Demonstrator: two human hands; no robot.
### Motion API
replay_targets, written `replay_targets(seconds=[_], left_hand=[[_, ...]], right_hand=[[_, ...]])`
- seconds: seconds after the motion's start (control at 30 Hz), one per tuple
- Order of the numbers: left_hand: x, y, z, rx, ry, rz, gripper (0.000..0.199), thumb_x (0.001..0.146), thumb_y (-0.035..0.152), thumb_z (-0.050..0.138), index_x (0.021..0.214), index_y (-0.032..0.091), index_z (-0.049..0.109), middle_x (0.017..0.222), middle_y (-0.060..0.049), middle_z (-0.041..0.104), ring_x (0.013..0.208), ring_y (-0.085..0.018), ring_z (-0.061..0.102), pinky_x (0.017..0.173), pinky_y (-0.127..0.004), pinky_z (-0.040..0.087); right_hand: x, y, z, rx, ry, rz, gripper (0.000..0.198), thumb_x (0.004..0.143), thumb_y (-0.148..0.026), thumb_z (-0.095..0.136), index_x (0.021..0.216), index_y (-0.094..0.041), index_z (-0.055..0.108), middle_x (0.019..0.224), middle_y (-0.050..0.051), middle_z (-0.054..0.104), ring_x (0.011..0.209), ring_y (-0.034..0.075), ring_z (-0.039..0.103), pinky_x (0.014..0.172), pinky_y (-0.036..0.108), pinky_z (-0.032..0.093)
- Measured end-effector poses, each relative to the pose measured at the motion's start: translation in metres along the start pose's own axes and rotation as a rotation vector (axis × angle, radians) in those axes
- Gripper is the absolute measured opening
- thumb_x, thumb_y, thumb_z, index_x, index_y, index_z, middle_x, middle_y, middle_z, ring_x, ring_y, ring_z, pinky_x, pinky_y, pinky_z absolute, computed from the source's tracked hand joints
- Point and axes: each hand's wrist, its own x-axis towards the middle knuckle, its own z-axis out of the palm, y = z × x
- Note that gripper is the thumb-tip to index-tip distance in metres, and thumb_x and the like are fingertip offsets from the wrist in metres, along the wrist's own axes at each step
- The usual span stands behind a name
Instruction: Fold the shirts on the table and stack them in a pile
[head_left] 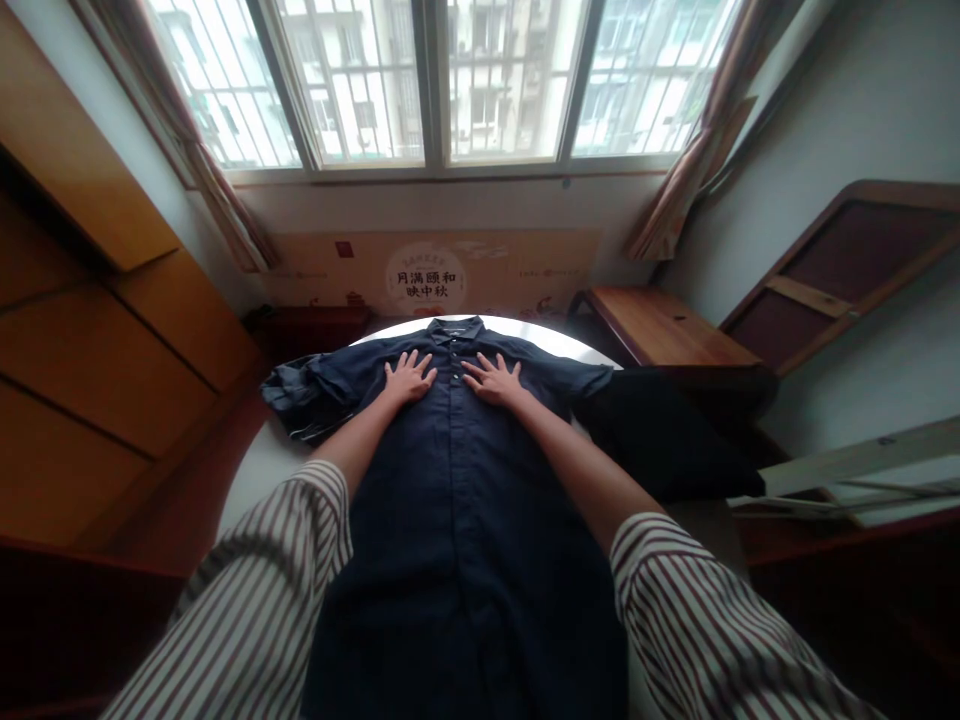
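Note:
A dark navy button-up shirt (450, 500) lies spread front side up, its collar at the far end, over a white round table (251, 490). My left hand (409, 379) rests flat with fingers spread on the chest, left of the button placket. On the other side of the buttons, my right hand (495, 381) also presses flat, fingers apart. Neither hand grips the cloth. Crumpled dark clothing (304, 395) sits by the shirt's left sleeve in view. A folded black garment (667, 430) lies at the right, beside the other sleeve.
Beyond the table, a printed banner (487, 270) stands below the barred window (427, 80). A wooden desk (667, 325) is at the back right, with a wooden-framed panel (847, 270) near it. Yellow-brown cabinets (120, 370) line the left.

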Motion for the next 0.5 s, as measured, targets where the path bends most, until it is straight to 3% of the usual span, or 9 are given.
replay_targets(seconds=[0.1, 0.17, 0.27, 0.37, 0.43, 0.5], left_hand=[[0.004, 0.0, 0.0, -0.011, 0.015, -0.002, 0.066, 0.096, 0.061, 0.024, 0.155, 0.032, 0.027, 0.164, -0.005, 0.017, 0.15, -0.035, 0.014, 0.114, -0.069, 0.01], [0.003, 0.001, -0.001, -0.029, 0.034, -0.003, 0.065, 0.096, 0.06, 0.029, 0.154, 0.031, 0.031, 0.163, -0.006, 0.02, 0.149, -0.036, 0.017, 0.114, -0.069, 0.012], [-0.005, 0.006, -0.005, -0.077, 0.166, 0.02, 0.056, 0.098, 0.05, 0.036, 0.145, 0.022, 0.048, 0.154, -0.012, 0.04, 0.142, -0.035, 0.033, 0.114, -0.062, 0.025], [-0.025, 0.014, -0.016, -0.117, 0.304, 0.125, 0.042, 0.099, 0.032, 0.037, 0.131, 0.016, 0.059, 0.137, -0.013, 0.057, 0.128, -0.027, 0.049, 0.11, -0.045, 0.038], [-0.054, 0.017, -0.026, -0.16, 0.337, 0.236, 0.037, 0.098, 0.026, 0.039, 0.125, 0.015, 0.062, 0.126, -0.012, 0.062, 0.119, -0.023, 0.056, 0.106, -0.037, 0.042], [-0.101, 0.014, -0.038, -0.24, 0.326, 0.373, 0.033, 0.098, 0.027, 0.042, 0.12, 0.015, 0.063, 0.118, -0.011, 0.065, 0.111, -0.021, 0.06, 0.102, -0.033, 0.046]], right_hand=[[0.004, -0.002, -0.007, -0.031, 0.019, -0.02, 0.058, 0.098, -0.063, 0.019, 0.153, -0.046, 0.024, 0.166, -0.002, 0.011, 0.148, 0.042, 0.007, 0.106, 0.078, 0.008], [-0.002, -0.009, -0.01, -0.045, 0.044, -0.024, 0.058, 0.101, -0.056, 0.019, 0.155, -0.037, 0.027, 0.165, 0.005, 0.014, 0.148, 0.043, 0.011, 0.106, 0.077, 0.012], [-0.032, -0.028, -0.013, -0.069, 0.072, -0.078, 0.054, 0.102, -0.036, 0.027, 0.152, -0.019, 0.036, 0.163, 0.015, 0.016, 0.148, 0.039, 0.014, 0.112, 0.069, 0.016], [-0.098, -0.043, -0.014, -0.094, 0.078, -0.252, 0.048, 0.097, -0.022, 0.041, 0.144, -0.014, 0.048, 0.161, 0.014, 0.027, 0.148, 0.031, 0.019, 0.118, 0.055, 0.019], [-0.159, -0.042, -0.014, -0.082, 0.12, -0.449, 0.045, 0.096, -0.025, 0.046, 0.139, -0.012, 0.052, 0.153, 0.017, 0.04, 0.141, 0.032, 0.035, 0.114, 0.052, 0.03], [-0.227, -0.032, -0.011, -0.008, 0.139, -0.587, 0.041, 0.098, -0.033, 0.047, 0.133, -0.015, 0.057, 0.144, 0.016, 0.052, 0.132, 0.029, 0.048, 0.112, 0.049, 0.036]])
